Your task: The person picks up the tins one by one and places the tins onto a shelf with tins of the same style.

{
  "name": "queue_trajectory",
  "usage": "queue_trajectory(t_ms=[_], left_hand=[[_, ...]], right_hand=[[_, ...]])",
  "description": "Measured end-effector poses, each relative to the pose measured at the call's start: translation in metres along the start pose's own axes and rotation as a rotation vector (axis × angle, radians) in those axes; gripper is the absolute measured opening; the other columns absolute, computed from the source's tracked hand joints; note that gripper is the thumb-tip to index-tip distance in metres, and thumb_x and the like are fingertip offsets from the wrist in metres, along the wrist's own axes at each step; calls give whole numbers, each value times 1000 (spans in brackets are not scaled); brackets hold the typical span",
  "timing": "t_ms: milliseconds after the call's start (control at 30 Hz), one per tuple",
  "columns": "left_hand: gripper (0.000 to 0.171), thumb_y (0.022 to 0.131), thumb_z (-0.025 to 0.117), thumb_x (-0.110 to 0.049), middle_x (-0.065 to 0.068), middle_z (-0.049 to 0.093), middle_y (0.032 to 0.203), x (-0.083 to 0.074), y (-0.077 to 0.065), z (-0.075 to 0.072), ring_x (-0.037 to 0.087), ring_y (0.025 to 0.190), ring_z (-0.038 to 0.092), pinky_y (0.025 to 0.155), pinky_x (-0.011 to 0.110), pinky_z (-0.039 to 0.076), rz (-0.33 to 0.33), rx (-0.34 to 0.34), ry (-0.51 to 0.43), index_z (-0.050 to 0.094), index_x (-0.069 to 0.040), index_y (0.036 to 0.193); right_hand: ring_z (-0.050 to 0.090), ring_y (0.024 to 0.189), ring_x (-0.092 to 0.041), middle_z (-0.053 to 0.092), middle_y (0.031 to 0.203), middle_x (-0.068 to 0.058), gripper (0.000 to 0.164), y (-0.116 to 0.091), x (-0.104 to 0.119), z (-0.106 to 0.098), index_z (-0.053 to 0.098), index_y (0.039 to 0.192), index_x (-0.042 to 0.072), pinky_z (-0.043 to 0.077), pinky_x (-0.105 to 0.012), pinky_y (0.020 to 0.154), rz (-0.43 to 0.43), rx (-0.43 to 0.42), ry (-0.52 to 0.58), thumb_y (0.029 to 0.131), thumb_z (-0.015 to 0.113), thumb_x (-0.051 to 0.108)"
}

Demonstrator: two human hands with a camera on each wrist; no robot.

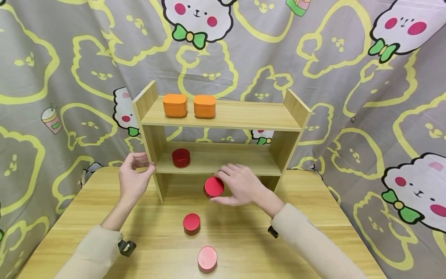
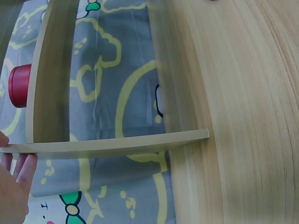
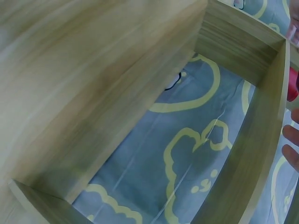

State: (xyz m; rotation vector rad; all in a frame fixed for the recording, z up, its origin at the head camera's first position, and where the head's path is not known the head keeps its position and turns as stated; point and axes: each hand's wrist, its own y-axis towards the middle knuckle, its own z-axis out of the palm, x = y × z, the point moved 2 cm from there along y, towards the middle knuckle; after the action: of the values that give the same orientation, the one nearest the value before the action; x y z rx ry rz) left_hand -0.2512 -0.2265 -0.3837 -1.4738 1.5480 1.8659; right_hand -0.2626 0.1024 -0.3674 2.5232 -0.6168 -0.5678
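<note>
My right hand (image 1: 240,184) pinches a round red tin (image 1: 214,187) between thumb and fingers, in front of the middle shelf's front edge. My left hand (image 1: 135,176) holds the left side panel (image 1: 149,141) of a small wooden shelf unit; in the left wrist view, fingers (image 2: 25,172) lie against that panel. A darker red round tin (image 1: 181,158) stands on the middle shelf (image 1: 226,158), toward its left end. On the table in front lie another red tin (image 1: 191,223) and a pink tin (image 1: 207,258). Only fingertips (image 3: 292,134) of the right hand show in the right wrist view.
Two orange boxes (image 1: 175,105) with rounded corners stand on the left part of the top shelf (image 1: 251,114). The unit rests on a wood-grain table (image 1: 278,240). A patterned grey curtain (image 1: 265,46) hangs close behind and beside it.
</note>
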Motion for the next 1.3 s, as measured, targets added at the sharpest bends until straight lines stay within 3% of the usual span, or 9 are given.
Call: queue_trajectory(t_ms=[833,1100,1300], left_hand=[[28,85,72,8,-20,65,94,1,0,-1,-8,81,67,72,7,61,7,2,-5,66,7,113],[28,86,70,8,-18,66,96,-1,0,-1,-7,82,67,73,7,61,11,10,-8,66,8,113],[29,85,70,8,-19,66,96,-1,0,0,-6,82,66,73,8,61,12,17,-5,65,8,113]], right_hand=[[66,76,-13,71,96,4,61,38,-25,7,69,108,17,54,-27,57,87,28,-18,84,71,73],[70,81,-16,73,100,2,65,50,-28,10,71,112,16,55,-28,55,124,61,-29,85,69,75],[72,88,-17,74,103,2,62,53,-31,13,71,113,17,58,-30,62,149,85,-17,85,72,72]])
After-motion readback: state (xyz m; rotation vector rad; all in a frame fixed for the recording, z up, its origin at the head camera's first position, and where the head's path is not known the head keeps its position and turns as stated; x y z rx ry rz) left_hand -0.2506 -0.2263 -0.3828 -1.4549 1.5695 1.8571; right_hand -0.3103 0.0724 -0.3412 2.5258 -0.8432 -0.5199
